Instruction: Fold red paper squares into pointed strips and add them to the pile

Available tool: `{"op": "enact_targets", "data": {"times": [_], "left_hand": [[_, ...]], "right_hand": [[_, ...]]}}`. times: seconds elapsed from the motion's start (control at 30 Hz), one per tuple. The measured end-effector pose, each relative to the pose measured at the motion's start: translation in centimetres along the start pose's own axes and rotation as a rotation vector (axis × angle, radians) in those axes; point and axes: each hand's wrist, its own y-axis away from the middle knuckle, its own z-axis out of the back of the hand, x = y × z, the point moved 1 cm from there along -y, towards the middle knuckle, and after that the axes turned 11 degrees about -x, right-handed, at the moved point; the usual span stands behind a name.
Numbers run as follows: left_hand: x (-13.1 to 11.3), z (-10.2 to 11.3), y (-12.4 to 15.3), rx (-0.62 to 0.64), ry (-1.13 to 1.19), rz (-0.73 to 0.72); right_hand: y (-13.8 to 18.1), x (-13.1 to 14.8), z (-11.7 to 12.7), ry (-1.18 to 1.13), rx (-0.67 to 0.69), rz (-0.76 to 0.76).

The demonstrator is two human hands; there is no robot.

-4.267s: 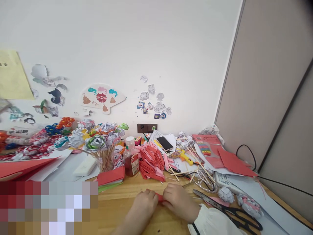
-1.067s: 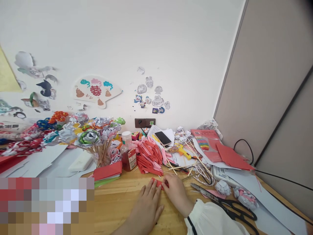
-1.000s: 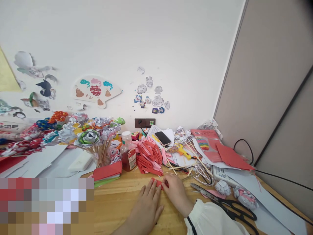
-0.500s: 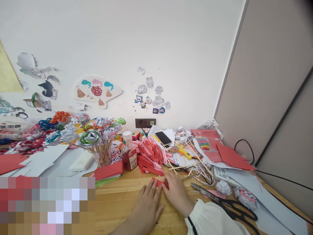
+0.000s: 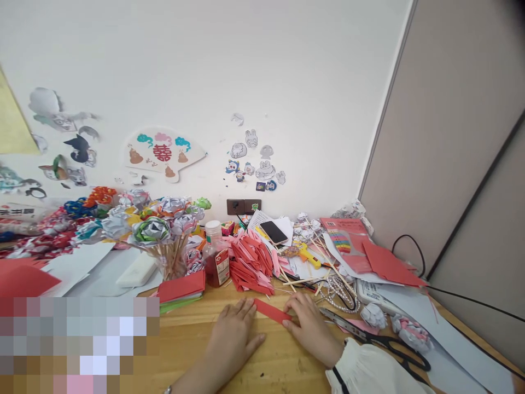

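Head view: seemingly folded but not yet among the paper strips heaped beyond, the red strip lies between left grip, flat against one end, and right grip, pinching the other.

Two hands, one phone and one glue gun are visible.

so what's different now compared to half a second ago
The left hand has slid left, its fingertips now at the left end of the red strip. The right hand has shifted right to the other end, so more of the strip shows between them. At far left, a red sheet reaches further right. Scissors, phone and bottle stayed put.
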Motion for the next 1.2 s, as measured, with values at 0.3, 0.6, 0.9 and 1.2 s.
{"op": "enact_targets", "data": {"times": [0.3,0.6,0.9,1.2], "left_hand": [[1.3,-2.4,-1.2,-0.363,0.046,-0.260],[0.7,-2.4,-0.9,-0.522,0.178,-0.350],[1.3,-1.8,-1.0,-0.425,0.184,-0.500],[1.6,0.0,-0.6,-0.208,0.328,-0.505]], "right_hand": [[-0.5,0.6,-1.7,-0.081,-0.049,0.065],[-1.1,2.0,-2.5,-0.192,-0.079,0.135],[-1.7,1.5,-1.1,-0.307,0.101,0.443],[-1.6,1.6,-0.5,-0.179,0.183,0.556]]}}
